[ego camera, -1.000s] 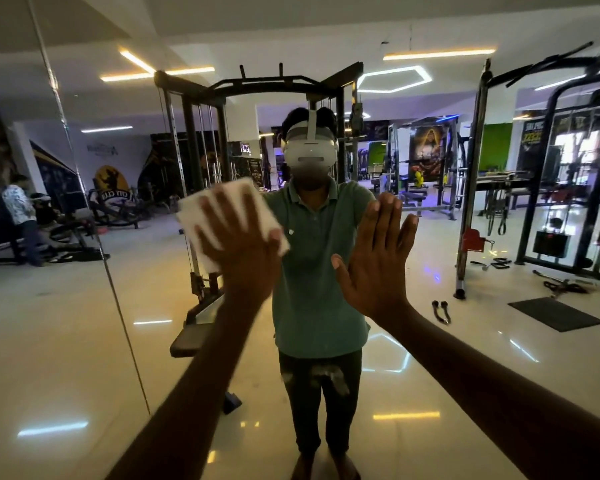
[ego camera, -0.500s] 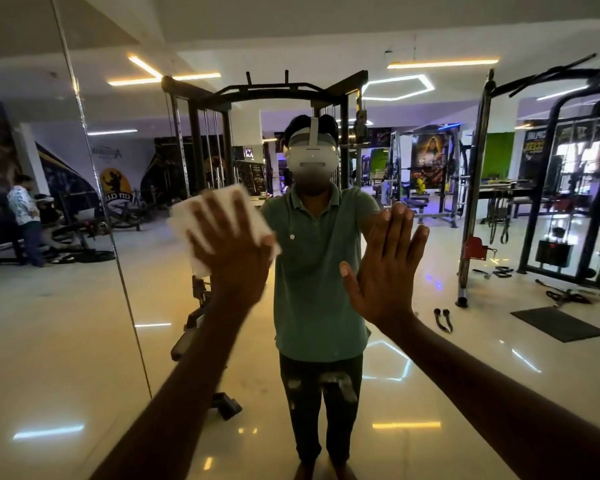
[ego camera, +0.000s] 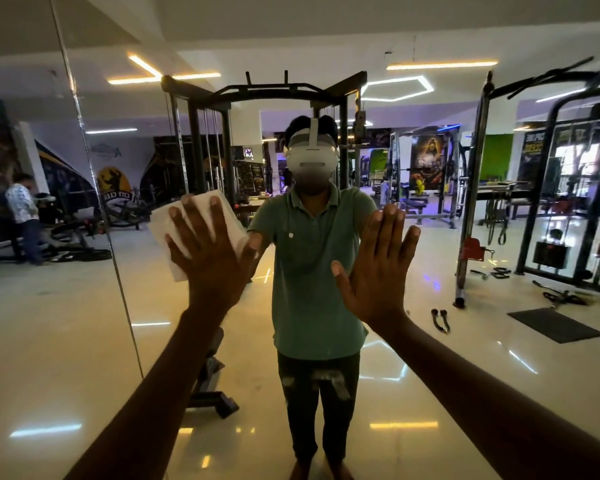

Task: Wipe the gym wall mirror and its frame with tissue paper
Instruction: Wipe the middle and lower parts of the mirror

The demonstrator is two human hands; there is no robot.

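Note:
The wall mirror (ego camera: pixel 465 358) fills the whole view and reflects the gym and a person in a green shirt. My left hand (ego camera: pixel 210 252) lies flat with spread fingers on a folded white tissue paper (ego camera: pixel 163 225), pressing it against the glass at chest height, left of centre. My right hand (ego camera: pixel 378 268) rests flat on the bare glass to the right of it, fingers straight and together, holding nothing. A thin vertical seam (ego camera: pixel 94 188) between mirror panels runs down the left side. No outer frame edge shows.
Everything else is reflection: a black cable rack behind the reflected person, more machines at the right, a dark floor mat (ego camera: pixel 555 323) and loose handles (ego camera: pixel 439 320) on the shiny floor, and another person (ego camera: pixel 23 220) standing far left.
My left hand and the tissue have slid slightly left and down on the glass. The right hand stays pressed in about the same place. The view has shifted a little to the left.

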